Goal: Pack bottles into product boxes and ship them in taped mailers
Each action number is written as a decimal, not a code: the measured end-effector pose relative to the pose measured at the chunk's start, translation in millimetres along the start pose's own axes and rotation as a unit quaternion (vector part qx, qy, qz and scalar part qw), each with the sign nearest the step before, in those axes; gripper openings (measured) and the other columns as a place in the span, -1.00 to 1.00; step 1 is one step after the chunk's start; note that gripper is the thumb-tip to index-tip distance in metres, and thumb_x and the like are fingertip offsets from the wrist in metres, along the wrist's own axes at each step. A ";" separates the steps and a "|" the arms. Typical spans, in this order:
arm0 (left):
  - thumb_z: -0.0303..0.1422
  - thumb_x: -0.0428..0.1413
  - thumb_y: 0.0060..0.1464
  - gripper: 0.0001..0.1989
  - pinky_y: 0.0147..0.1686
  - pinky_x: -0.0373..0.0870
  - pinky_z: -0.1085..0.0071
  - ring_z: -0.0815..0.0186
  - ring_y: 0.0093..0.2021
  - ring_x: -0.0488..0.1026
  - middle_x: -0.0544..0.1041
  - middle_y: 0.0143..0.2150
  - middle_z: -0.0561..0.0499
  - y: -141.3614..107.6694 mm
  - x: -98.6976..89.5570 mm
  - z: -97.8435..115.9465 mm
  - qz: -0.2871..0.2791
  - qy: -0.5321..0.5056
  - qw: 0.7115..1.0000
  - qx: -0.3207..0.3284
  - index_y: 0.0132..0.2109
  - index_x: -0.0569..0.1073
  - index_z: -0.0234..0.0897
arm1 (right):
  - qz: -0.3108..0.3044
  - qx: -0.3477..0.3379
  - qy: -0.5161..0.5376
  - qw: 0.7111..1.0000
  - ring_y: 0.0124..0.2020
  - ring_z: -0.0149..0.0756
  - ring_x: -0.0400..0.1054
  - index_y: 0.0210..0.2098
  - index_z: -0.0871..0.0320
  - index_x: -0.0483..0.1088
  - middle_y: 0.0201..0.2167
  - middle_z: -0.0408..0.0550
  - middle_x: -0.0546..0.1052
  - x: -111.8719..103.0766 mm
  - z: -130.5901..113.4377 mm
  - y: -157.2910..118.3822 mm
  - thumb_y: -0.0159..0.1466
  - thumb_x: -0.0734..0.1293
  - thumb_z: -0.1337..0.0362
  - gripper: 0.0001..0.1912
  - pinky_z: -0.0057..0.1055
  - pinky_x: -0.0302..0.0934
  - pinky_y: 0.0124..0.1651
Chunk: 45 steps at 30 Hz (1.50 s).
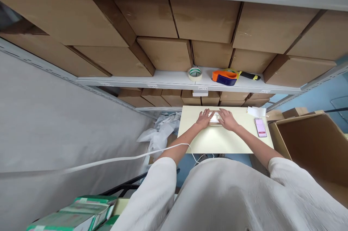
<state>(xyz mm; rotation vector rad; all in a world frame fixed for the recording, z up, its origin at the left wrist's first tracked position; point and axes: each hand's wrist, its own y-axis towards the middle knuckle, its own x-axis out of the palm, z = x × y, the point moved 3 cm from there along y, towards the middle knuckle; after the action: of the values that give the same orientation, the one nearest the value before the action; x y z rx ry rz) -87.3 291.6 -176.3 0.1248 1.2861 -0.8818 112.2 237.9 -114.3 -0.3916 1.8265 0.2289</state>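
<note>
A small brown cardboard box [215, 123] lies on the pale yellow tabletop [214, 142], with a shiny whitish patch, perhaps a label or clear tape, on its upper face. My left hand [204, 119] rests on the box's left side, fingers stretched out. On its right side lies my right hand [227, 119], its fingers also extended flat across the top. Both hands touch the box without wrapping round it. Parts of the box are hidden under my fingers.
A phone [260, 127] and white paper slips [256, 111] lie at the table's right. The shelf above holds a tape roll [195, 74], an orange tape dispenser [225, 77] and a yellow-black cutter [249, 75]. A large open carton [312, 140] stands right; a white cable [122, 158] crosses left.
</note>
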 end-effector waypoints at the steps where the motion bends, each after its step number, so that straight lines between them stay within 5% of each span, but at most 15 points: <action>1: -0.36 0.14 0.27 0.00 0.56 -0.25 -0.27 -0.10 0.69 -0.36 -0.26 0.70 -0.24 -1.3 1.8 -0.5 0.002 0.000 1.000 0.006 0.65 -0.24 -0.03 | -0.035 0.020 0.000 0.999 0.55 0.19 0.03 0.56 0.16 0.13 0.58 0.28 0.15 21.5 -1.4 -7.5 0.55 0.09 0.05 -0.33 0.18 0.01 0.47; 5: -0.35 0.05 0.34 -0.11 0.57 -0.37 -0.27 -0.02 0.69 -0.42 -0.27 0.71 -0.19 -7.7 8.3 0.1 -0.002 0.010 1.000 0.014 0.66 -0.18 -0.06 | -0.098 0.068 -0.017 0.993 0.67 0.11 -0.29 0.65 0.11 -0.11 0.66 0.16 -0.09 68.0 2.4 -26.0 0.55 0.08 -0.04 -0.22 0.20 -0.28 0.60; 11: -0.33 -0.04 0.36 -0.11 0.57 -0.44 -0.30 -0.03 0.69 -0.41 -0.23 0.71 -0.20 -16.0 15.2 3.1 0.024 0.021 0.999 0.001 0.67 -0.29 -0.18 | -0.068 0.164 -0.046 0.983 0.68 0.08 -0.37 0.67 0.18 -0.33 0.67 0.19 -0.22 75.2 15.3 -44.3 0.53 0.09 0.04 -0.14 0.22 -0.38 0.62; 16: -0.32 -0.05 0.35 -0.08 0.56 -0.40 -0.32 -0.09 0.69 -0.34 -0.20 0.70 -0.27 -17.6 16.2 5.4 0.055 0.031 0.998 -0.012 0.66 -0.35 -0.27 | -0.068 0.220 -0.043 0.972 0.67 0.15 -0.36 0.65 0.27 -0.41 0.67 0.27 -0.29 83.1 15.4 -48.1 0.48 0.15 0.12 -0.06 0.19 -0.26 0.61; 23: -0.37 -0.04 0.38 -0.17 0.52 -0.05 -0.17 -0.16 0.56 0.09 0.09 0.61 -0.39 -29.0 15.6 15.5 0.071 0.043 0.996 -0.027 0.66 -0.17 -0.36 | -0.042 0.217 -0.026 0.975 0.57 0.24 -0.02 0.65 0.25 -0.41 0.67 0.31 -0.25 83.7 10.6 -52.2 0.43 0.17 0.21 -0.04 0.14 0.02 0.49; 31: -0.23 0.00 0.40 -0.21 0.52 -0.12 -0.21 -0.20 0.60 -0.05 -0.02 0.65 -0.38 -36.2 4.5 21.4 0.081 0.019 0.996 -0.013 0.63 -0.04 -0.35 | -0.051 0.239 -0.013 0.970 0.52 0.26 0.03 0.65 0.15 -0.19 0.67 0.20 -0.18 68.2 8.9 -51.8 0.43 0.19 0.19 -0.12 0.16 0.07 0.44; 38: -0.21 -0.01 0.43 -0.33 0.53 -0.12 -0.22 -0.14 0.61 -0.06 0.02 0.65 -0.21 -13.7 1.4 78.5 0.070 0.006 0.993 0.096 0.59 0.08 -0.10 | 0.032 0.251 0.037 0.967 0.49 0.19 0.12 0.56 0.05 0.14 0.59 0.21 0.12 51.2 35.6 -67.5 0.53 0.09 0.12 -0.36 0.17 0.10 0.41; 45: -0.28 -0.01 0.40 -0.40 0.49 -0.01 -0.21 -0.14 0.56 0.04 0.11 0.60 -0.25 27.9 7.2 154.1 0.055 0.011 0.986 0.158 0.52 0.23 -0.15 | -0.011 0.291 0.044 0.956 0.48 0.11 0.14 0.44 0.11 0.32 0.53 0.21 0.24 36.9 101.5 -113.8 0.54 0.09 0.13 -0.44 0.07 0.08 0.43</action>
<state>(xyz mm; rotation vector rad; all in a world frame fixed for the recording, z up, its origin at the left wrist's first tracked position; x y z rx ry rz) 50.2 223.7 -143.4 0.4521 1.1410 -0.9854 236.6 163.0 -173.7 -0.0058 1.8770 -0.3477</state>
